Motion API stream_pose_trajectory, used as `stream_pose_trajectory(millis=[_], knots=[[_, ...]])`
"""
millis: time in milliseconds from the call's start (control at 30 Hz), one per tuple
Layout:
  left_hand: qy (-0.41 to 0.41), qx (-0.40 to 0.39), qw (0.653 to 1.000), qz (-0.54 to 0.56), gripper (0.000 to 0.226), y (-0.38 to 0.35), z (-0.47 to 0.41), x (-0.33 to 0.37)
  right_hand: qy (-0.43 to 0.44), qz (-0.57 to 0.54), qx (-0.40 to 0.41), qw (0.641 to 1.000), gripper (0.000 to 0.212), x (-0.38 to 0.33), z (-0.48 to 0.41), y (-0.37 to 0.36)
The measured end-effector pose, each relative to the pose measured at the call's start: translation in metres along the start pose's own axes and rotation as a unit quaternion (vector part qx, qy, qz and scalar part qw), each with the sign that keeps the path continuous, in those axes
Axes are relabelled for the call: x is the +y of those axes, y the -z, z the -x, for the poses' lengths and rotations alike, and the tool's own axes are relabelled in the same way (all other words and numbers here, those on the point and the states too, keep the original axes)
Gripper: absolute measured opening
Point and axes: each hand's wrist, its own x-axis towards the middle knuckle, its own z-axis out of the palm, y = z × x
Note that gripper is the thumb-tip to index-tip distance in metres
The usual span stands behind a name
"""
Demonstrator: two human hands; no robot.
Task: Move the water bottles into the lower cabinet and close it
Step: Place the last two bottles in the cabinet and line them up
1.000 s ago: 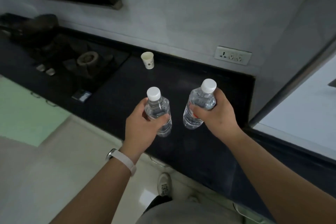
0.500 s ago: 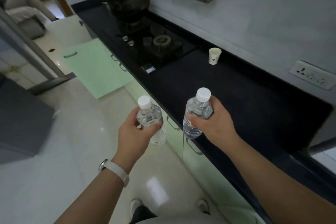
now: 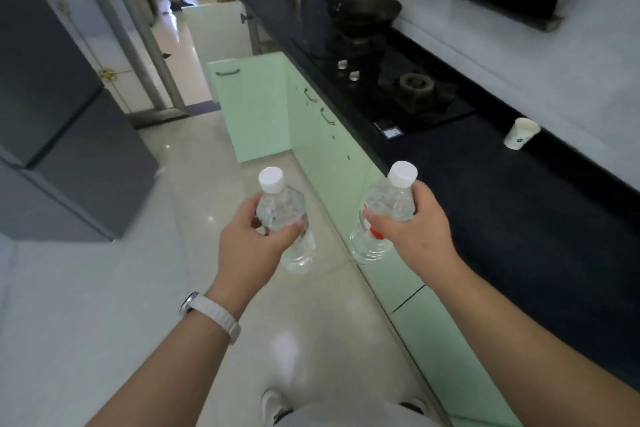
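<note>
My left hand [image 3: 251,239] grips a clear water bottle [image 3: 287,218] with a white cap, held upright over the pale floor. A second clear bottle [image 3: 388,211], white-capped with a red label patch, is gripped by my right hand [image 3: 414,229] just in front of the light green lower cabinets [image 3: 329,156]. One green cabinet door [image 3: 251,107] stands swung open into the aisle ahead, past both bottles. The inside of that cabinet is hidden behind the door.
A black counter [image 3: 519,218] runs along the right with a gas hob [image 3: 398,90], a dark wok [image 3: 363,12] and a paper cup [image 3: 521,133]. A grey fridge [image 3: 62,135] stands on the left. The tiled aisle [image 3: 194,184] leads to a doorway.
My view has swung left from the counter to the aisle and cabinets. Both hands have carried the bottles off the counter and out over the floor, grips unchanged.
</note>
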Motion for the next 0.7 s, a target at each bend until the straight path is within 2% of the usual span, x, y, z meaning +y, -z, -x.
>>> stream_pose_trajectory(millis=[333, 700], knots=[[0.044, 0.094, 0.994, 0.017, 0.043, 0.126, -0.012, -0.05, 0.059, 0.022, -0.102, 0.993, 0.054, -0.061, 0.009, -0.137], [0.07, 0.164, 0.984, -0.019, 0.043, 0.191, -0.055, -0.067, 0.078, -0.002, -0.194, 0.978, 0.062, -0.096, -0.032, -0.239]])
